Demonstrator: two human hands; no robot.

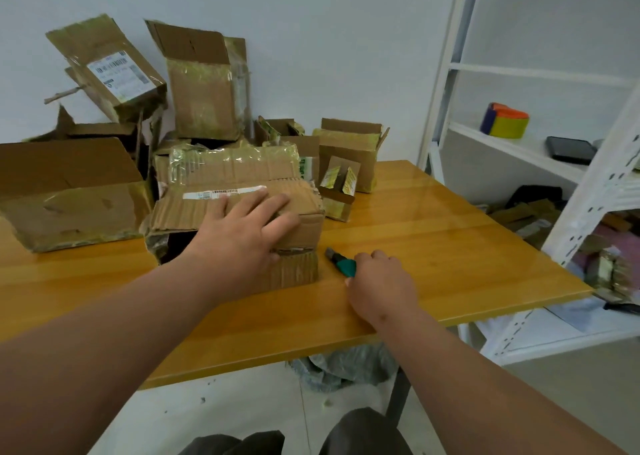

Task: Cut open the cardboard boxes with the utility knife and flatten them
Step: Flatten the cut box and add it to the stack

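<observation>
A crumpled corrugated cardboard box [242, 212], its ribbed flaps torn and patched with glossy tape and a strip of white label, is pressed down at the middle of a glossy yellow wood-grain worktop [450, 246] by the left hand [239, 236], whose fingers are spread flat across the top flap. Just beside the box's right corner, a utility knife [341, 262] with a teal body and dark tip is gripped by the right hand [381, 286], whose fingers are curled round the handle; the knife is seen low over the wood, its tip pointed toward the box.

Behind the pressed box, the back of the worktop is crowded by a heap of opened boxes [204, 84], all brown, creased and banded with yellowed tape; at least seven can be counted, though the pile's overlaps prevent an exact tally. One tilted box [110, 70] at the upper left is marked by a white shipping label.

To the right, a white metal shelf unit [519, 143] is seen, with a multicoloured block [504, 120] and a dark flat case [571, 149] on one shelf.
</observation>
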